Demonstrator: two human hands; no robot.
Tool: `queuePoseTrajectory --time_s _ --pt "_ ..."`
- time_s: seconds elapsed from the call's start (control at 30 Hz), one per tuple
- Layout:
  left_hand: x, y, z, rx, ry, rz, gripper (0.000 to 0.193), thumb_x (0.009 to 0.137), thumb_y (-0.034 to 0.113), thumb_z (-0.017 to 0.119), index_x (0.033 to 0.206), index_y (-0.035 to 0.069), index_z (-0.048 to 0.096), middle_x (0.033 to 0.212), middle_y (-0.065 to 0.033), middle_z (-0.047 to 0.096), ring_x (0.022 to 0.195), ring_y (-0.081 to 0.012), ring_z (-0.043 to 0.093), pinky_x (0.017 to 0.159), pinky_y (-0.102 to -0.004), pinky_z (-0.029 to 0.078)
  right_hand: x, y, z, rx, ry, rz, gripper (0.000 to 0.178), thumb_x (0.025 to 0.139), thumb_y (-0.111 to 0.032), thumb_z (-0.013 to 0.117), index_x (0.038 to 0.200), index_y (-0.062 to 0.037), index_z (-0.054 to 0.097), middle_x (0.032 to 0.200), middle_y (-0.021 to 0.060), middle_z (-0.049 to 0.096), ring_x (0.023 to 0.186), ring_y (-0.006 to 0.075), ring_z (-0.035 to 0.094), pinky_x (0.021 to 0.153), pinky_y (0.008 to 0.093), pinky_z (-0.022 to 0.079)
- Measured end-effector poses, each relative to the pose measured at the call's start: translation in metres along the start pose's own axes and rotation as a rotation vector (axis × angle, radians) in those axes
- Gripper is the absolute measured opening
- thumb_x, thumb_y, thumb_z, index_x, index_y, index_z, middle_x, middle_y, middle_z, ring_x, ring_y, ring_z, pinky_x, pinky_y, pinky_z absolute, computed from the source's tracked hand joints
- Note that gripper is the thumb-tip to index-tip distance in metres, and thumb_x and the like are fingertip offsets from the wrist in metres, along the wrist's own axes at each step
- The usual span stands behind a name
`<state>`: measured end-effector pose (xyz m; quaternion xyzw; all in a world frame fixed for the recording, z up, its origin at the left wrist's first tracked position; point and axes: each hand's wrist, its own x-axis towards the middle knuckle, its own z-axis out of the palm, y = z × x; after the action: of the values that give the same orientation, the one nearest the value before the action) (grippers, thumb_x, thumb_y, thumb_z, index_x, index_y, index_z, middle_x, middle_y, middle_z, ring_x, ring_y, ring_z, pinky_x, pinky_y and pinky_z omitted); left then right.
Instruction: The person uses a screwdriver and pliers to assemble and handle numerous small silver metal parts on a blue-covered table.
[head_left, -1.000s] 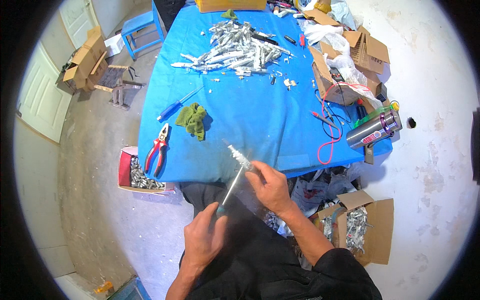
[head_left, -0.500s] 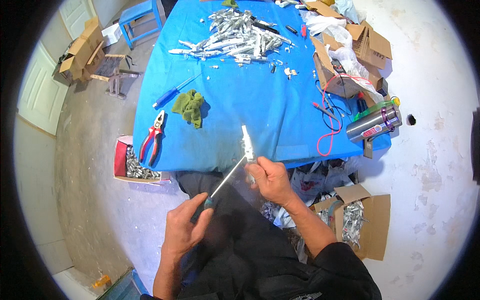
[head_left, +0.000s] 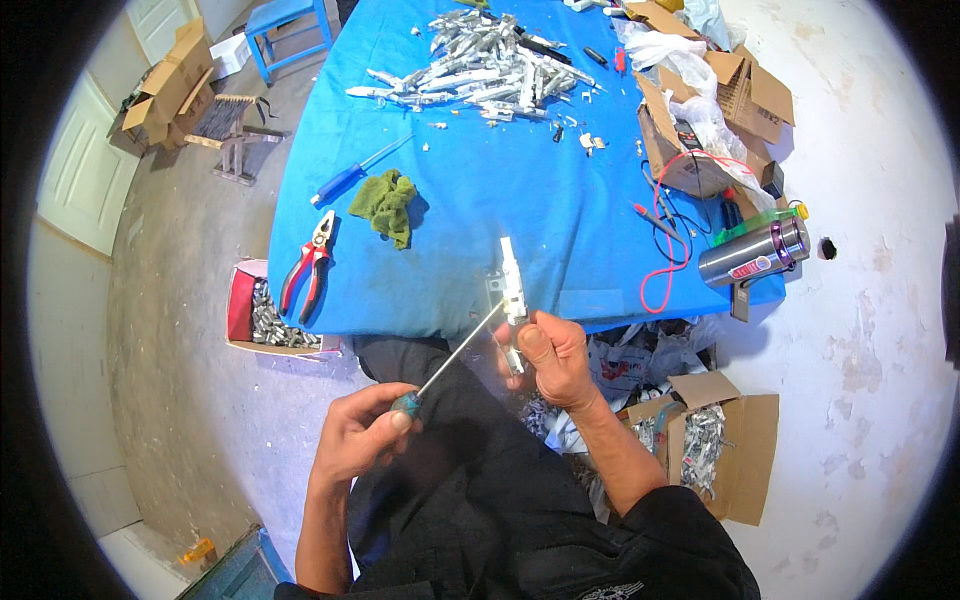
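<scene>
In my left hand [head_left: 358, 430] is a screwdriver with a dark teal handle and a long thin shaft [head_left: 460, 352]. Its tip touches, or nearly touches, the side of a slim white part [head_left: 513, 283] with a narrow top end. My right hand [head_left: 556, 362] grips that part by its lower end, just over the near edge of the blue-covered table [head_left: 470, 200]. Beyond lies a heap of similar white and silvery parts [head_left: 470, 75]. What kind of part it is, I cannot make out.
At left on the table lie red-handled pliers [head_left: 308, 268], a blue screwdriver [head_left: 345, 183] and a green cloth [head_left: 385, 205]. A steel flask [head_left: 752, 252], red and black leads [head_left: 655, 270] and cartons [head_left: 672, 150] stand right. Below are boxes of metal pieces [head_left: 275, 325] and white parts [head_left: 705, 450].
My right hand and the white part have shifted slightly right, and the part has turned a little. The screwdriver has stayed against it, its handle slightly more left.
</scene>
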<state>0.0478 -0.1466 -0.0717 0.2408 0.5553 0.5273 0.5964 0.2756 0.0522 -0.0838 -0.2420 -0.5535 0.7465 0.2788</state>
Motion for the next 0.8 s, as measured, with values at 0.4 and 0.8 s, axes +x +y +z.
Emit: queuePoseTrajectory --time_s 0.4,0.8 --pt "-0.022 0.021 0.039 0.940 0.318 0.483 0.038 0.087 0.005 0.083 0.123 0.000 0.073 0.100 -0.0208 0.077 0.085 -0.0357 0.078 0.073 -0.0401 0.060 0.016 0.029 -0.014 -0.154 0.229 -0.009 0.043 0.117 -0.034 0.052 0.130 0.0032 0.067 0.104 0.0095 0.073 0.082 0.0121 0.068 0.071 0.0249 0.056" --pt "-0.028 0.022 0.045 0.821 0.281 0.479 0.036 0.086 0.005 0.082 0.121 -0.001 0.074 0.090 -0.0172 0.074 0.079 -0.0280 0.075 0.071 -0.0355 0.057 0.012 0.031 -0.020 0.079 0.196 -0.033 0.037 0.114 -0.027 0.058 0.139 -0.0001 0.060 0.113 0.0103 0.074 0.094 0.0130 0.070 0.075 0.0269 0.058"
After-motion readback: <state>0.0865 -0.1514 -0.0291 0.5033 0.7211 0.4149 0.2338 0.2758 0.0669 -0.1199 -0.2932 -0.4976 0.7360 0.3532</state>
